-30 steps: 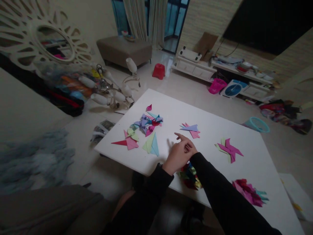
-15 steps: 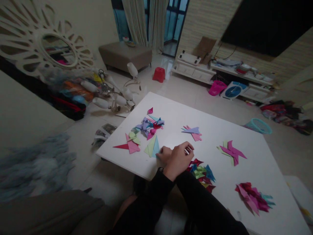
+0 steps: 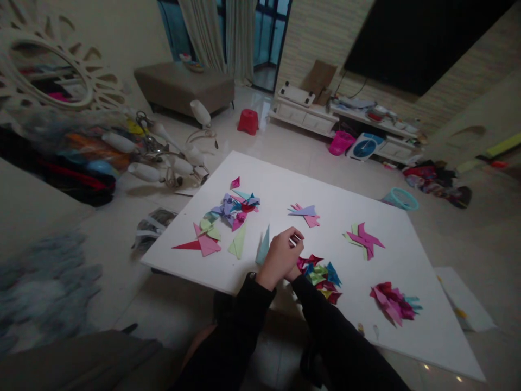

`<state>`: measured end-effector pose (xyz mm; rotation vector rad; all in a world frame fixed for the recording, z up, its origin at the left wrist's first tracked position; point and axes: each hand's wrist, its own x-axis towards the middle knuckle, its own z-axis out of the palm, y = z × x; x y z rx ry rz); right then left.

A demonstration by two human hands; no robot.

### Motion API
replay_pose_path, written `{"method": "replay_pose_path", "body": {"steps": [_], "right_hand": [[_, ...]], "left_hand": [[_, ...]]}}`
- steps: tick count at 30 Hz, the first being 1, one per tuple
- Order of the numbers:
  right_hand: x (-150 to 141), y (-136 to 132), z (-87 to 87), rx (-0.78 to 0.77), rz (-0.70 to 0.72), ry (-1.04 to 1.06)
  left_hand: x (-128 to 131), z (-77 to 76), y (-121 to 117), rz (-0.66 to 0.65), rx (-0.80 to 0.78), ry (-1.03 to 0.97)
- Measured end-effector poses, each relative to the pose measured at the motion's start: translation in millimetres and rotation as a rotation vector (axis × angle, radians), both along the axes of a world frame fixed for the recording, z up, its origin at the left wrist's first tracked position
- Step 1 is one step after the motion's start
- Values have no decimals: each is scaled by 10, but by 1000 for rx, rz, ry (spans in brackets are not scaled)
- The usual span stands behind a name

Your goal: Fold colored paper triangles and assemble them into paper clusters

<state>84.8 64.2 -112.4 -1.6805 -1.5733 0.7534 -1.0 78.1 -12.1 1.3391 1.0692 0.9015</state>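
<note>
One blue folded paper (image 3: 264, 247) is beside the left hand (image 3: 281, 256), its fingers curled, narrowly parted; the right hand's (image 3: 292, 273) fingers are hidden, so I cannot tell their state.

A Lived-In Home Living Room

We are in a home, by the look of it a living room. Past the far edge of our white table (image 3: 268, 184), a big dark screen (image 3: 419, 43) hangs above low white cabinets (image 3: 311, 122). Beyond the far left corner we see a padded ottoman (image 3: 183, 84), long curtains (image 3: 240, 43) and a decorative round mirror (image 3: 51, 73).
</note>
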Motion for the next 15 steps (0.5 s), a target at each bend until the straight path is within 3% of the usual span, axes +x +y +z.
{"method": "replay_pose_path", "body": {"steps": [6, 15], "right_hand": [[613, -415, 1, -207, -21, 277], [1068, -742, 310, -133, -184, 536]], "left_hand": [[-50, -116, 67, -16, 35, 27], [102, -332, 158, 99, 46, 127]]}}
